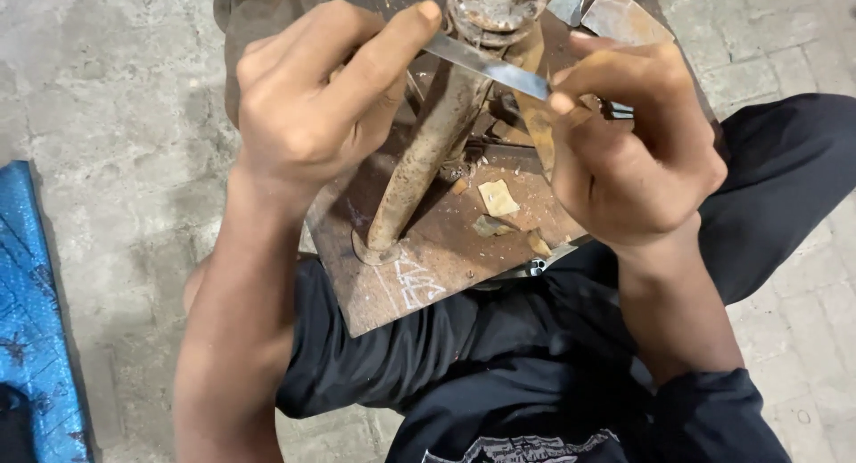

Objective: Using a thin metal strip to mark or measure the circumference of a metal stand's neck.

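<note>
Both my hands hold a thin flat metal strip stretched between them. My left hand pinches its left end with the forefinger laid along it. My right hand grips the other end with closed fingers. The strip lies across a rusty upright stand, just below the stand's round top piece. The stand's post is welded to a rusty steel base plate with white chalk marks, which rests against my legs in dark trousers.
Small tan scraps lie on the plate near the post's foot. More metal offcuts sit at the far edge. A blue sheet covers the floor at the left. Grey paving surrounds everything.
</note>
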